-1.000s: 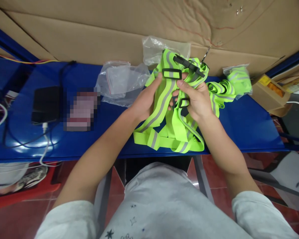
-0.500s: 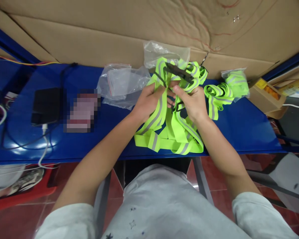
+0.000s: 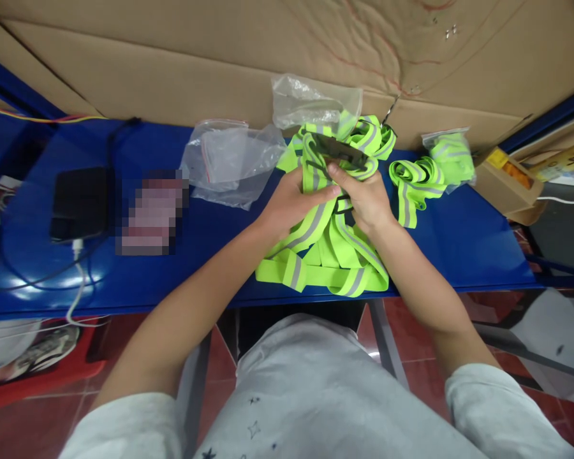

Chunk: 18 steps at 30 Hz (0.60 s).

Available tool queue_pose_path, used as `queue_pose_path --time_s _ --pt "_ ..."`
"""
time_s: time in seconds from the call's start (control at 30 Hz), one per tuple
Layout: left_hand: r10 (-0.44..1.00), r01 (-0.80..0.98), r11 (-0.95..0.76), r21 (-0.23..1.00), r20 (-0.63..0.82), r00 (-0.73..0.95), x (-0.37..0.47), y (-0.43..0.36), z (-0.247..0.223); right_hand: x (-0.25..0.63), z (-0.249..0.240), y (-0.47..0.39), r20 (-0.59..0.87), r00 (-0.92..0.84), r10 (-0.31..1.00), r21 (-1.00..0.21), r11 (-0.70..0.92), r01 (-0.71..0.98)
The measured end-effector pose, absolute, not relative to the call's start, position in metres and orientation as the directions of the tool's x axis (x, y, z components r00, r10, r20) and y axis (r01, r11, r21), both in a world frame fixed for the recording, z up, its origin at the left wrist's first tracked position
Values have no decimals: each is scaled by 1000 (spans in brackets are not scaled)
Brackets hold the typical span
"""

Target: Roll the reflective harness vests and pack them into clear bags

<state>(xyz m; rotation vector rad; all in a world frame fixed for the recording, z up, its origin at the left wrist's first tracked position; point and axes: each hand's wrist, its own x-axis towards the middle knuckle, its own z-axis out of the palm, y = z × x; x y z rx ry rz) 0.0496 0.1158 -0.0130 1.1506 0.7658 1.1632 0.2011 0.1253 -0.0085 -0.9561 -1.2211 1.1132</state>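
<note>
A neon yellow reflective strap harness point(image 3: 316, 275), with grey stripes down its bands, lies bunched at the front of the blue table. My left hand point(image 3: 294, 201) is closed round a gathered bundle of its straps, thumb pointing right. Close beside it my right hand point(image 3: 366, 197) grips the same harness, its thumb up against a black plastic buckle piece point(image 3: 340, 152). The fingertips of both hands are hidden behind the straps. Below the right hand, a small black slider point(image 3: 343, 204) shows on one band.
Clear plastic bags point(image 3: 234, 156) lie left of the harness, and another bag point(image 3: 313, 102) leans behind it. To the right are a rolled reflective strap point(image 3: 414, 178), a bagged one point(image 3: 452, 156) and an open cardboard box point(image 3: 507, 182). A black power bank point(image 3: 81, 203) with cables sits left.
My left hand has closed over the straps, its thumb now across them towards the right hand. The upper straps and the black buckle piece have shifted downward slightly.
</note>
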Motion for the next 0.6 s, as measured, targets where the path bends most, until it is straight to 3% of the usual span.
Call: queue_pose_path --time_s 0.2,0.33,0.5,0.6 --pt "958 -391 101 915 15 285 53 116 -15 198 -11 125 169 -67 983 -978 158 -135" --pt "969 -371 40 928 53 239 54 117 -19 204 -6 126 157 -104 982 -985 149 -83" --pt "965 -317 54 947 32 259 52 117 -20 224 13 122 79 -417 905 -997 69 -37" --pt "963 -321 62 945 27 267 49 117 -16 233 16 124 98 -432 897 -995 97 -23"
